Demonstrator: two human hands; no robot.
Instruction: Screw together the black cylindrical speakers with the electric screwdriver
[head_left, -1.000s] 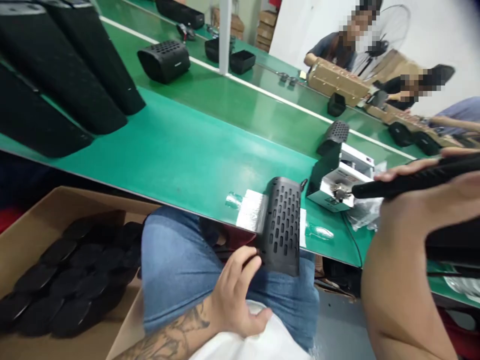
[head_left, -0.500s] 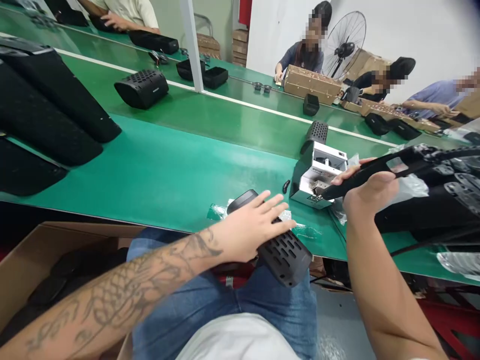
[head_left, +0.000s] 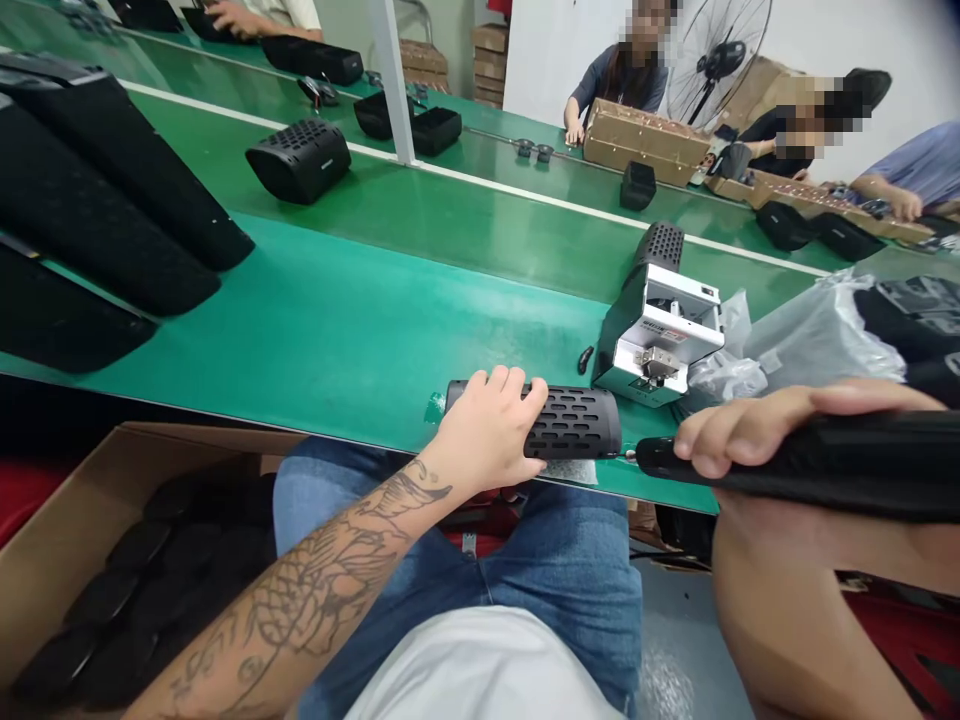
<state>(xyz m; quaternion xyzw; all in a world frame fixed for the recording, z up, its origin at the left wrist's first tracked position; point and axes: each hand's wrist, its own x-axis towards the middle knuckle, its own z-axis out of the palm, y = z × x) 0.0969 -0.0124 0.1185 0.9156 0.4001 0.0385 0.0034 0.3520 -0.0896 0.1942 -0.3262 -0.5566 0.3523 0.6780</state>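
Note:
My left hand [head_left: 491,425] is wrapped over a black slotted speaker housing [head_left: 574,422], which lies lengthwise along the bench's front edge. In my right hand [head_left: 757,430] is a black electric screwdriver [head_left: 840,460], held level. Its bit points left and meets, or nearly meets, the housing's right end; any screw there is too small to make out. Behind the housing stands a white and black screw feeder [head_left: 660,335]. A small black piece [head_left: 586,360] lies beside the feeder's left side.
Large black housings [head_left: 112,200] stand at the left of the green bench [head_left: 360,330]. A cardboard box [head_left: 82,490] of black parts sits below left. Plastic-wrapped parts [head_left: 825,330] lie at right. Across the line, a white post [head_left: 394,80] rises, and co-workers sit by cardboard trays [head_left: 645,145].
My right hand has brought the screwdriver from the feeder down to the housing's right end. The housing has turned from slanted to level, and my left fingers have closed over it.

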